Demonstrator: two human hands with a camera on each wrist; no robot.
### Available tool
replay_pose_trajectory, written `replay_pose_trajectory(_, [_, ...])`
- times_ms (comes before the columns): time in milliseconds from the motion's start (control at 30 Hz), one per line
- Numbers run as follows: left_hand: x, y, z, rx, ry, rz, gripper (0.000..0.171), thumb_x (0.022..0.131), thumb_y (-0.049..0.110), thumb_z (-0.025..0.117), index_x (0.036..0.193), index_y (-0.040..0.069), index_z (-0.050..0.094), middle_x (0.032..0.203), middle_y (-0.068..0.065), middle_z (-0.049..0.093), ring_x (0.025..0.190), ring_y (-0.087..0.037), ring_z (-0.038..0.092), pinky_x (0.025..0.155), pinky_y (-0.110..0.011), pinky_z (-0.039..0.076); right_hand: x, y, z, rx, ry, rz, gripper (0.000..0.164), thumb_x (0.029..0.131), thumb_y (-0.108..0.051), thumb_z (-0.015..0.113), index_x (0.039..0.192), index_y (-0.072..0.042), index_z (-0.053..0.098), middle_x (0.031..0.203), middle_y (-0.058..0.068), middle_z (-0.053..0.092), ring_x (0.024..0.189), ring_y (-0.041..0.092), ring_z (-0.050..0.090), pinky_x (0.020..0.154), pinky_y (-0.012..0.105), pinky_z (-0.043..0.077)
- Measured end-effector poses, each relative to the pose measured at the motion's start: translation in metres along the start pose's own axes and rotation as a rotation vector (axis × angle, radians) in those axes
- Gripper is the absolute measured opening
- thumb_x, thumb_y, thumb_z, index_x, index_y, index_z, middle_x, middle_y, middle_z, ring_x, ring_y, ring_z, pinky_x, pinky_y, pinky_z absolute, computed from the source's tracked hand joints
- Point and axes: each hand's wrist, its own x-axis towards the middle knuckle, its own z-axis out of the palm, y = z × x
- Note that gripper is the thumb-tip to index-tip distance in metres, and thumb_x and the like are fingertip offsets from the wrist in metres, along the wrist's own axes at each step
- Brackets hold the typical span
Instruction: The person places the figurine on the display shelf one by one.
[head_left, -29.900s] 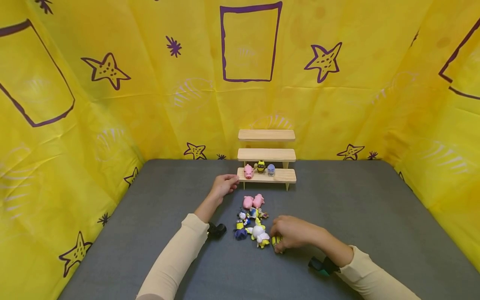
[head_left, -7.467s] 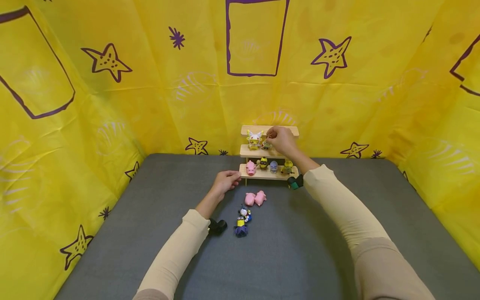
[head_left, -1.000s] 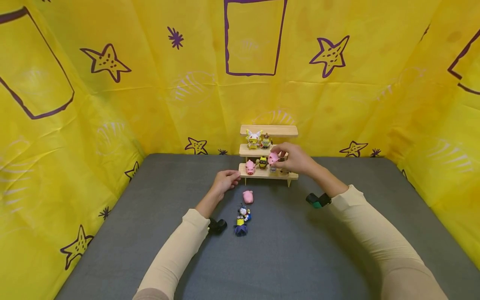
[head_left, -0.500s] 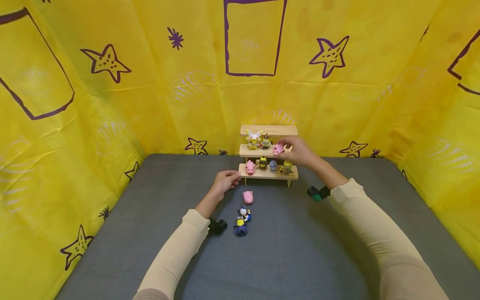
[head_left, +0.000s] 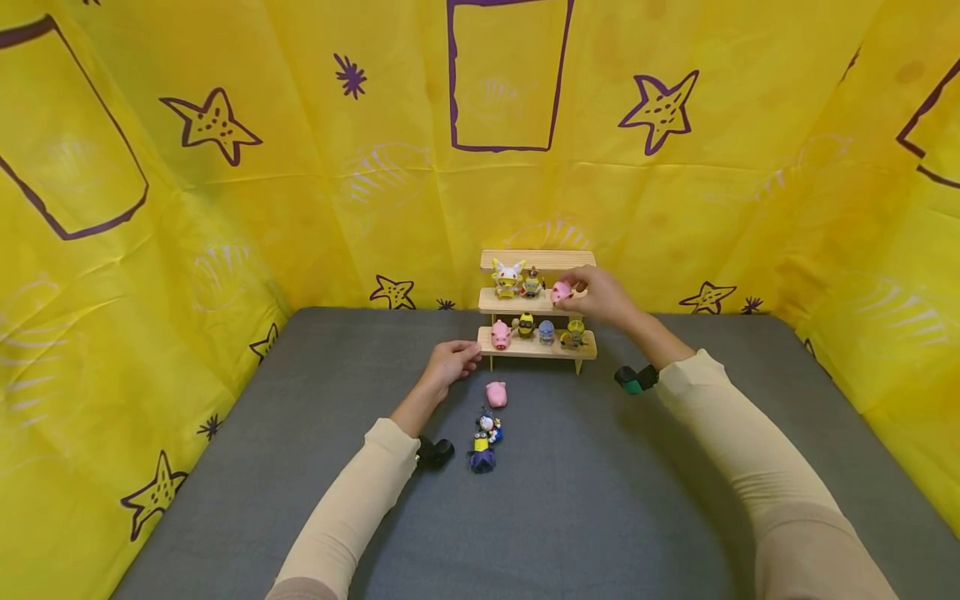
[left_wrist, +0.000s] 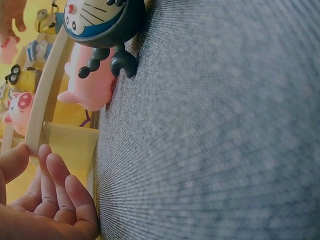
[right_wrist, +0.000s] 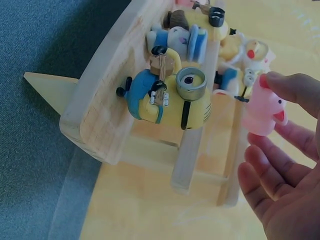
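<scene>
My right hand [head_left: 602, 298] pinches a pink pig figure [head_left: 560, 292] between thumb and fingers, at the right part of the middle tier of a three-step wooden stand [head_left: 538, 260]. Whether the pig bears on the board I cannot tell. With thumb and fingertips, my left hand [head_left: 448, 364] grips the left end of the bottom tier. Left of the pig are a yellow figure with white ears [head_left: 507, 282] and a crowned minion [head_left: 532, 283]. Along the bottom tier stand another pig [head_left: 500, 335], a dark-goggled minion [head_left: 525, 325], a bluish figure [head_left: 547, 333] and a one-eyed minion [right_wrist: 170, 97].
On the grey cloth before the stand lie a pink pig [head_left: 496, 394], a blue-and-white whiskered figure [left_wrist: 100, 22] and a minion in dark purple [head_left: 482, 454]. A yellow patterned curtain [head_left: 300, 208] hangs close behind the stand.
Over the last second my right hand has raised the pig from before the bottom tier to the middle tier. Since the oldest frame, several figures have gone from cloth to stand. My left hand stays put.
</scene>
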Motion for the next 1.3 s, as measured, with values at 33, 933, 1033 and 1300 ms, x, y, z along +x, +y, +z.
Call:
replay_pose_trajectory(33, [0.0,0.0,0.0,-0.002,0.001,0.003,0.031,0.096,0.024,0.062,0.119,0.003,0.067,0.099,-0.009,0.071,0.072,-0.008,0.059,0.066,-0.021,0.048,0.001,0.0,0.0,0.001,-0.002,0.004,0.045,0.081,-0.018,0.079,0.118,0.004,0.065,0.107,0.02,0.065,0.097,0.032,0.055,0.081,0.039,0.044])
replay_pose_trajectory(933, [0.0,0.0,0.0,-0.007,-0.001,0.002,0.03,0.096,0.023,0.062,0.118,0.003,0.067,0.097,-0.007,0.071,0.071,-0.007,0.059,0.066,-0.022,0.048,0.014,0.005,0.015,-0.048,-0.015,0.058,0.037,0.083,-0.015,0.076,0.114,0.003,0.065,0.112,0.023,0.066,0.104,0.036,0.058,0.091,0.048,0.046])
replay_pose_trajectory(1033, [-0.001,0.0,0.0,-0.009,-0.004,-0.002,0.03,0.096,0.023,0.062,0.118,0.003,0.067,0.096,-0.006,0.07,0.071,-0.008,0.059,0.067,-0.022,0.048,0.015,0.006,0.017,-0.052,-0.019,0.056,0.036,0.084,-0.015,0.075,0.114,0.003,0.065,0.113,0.023,0.065,0.105,0.036,0.058,0.091,0.049,0.046])
replay_pose_trajectory(1300, [0.0,-0.001,0.0,-0.011,-0.004,0.004,0.029,0.096,0.022,0.062,0.117,0.003,0.067,0.095,-0.006,0.071,0.07,-0.007,0.059,0.067,-0.022,0.048,0.01,0.006,0.013,0.032,0.006,0.086,0.043,0.087,-0.014,0.072,0.123,0.006,0.06,0.124,0.027,0.058,0.117,0.042,0.052,0.099,0.053,0.043])
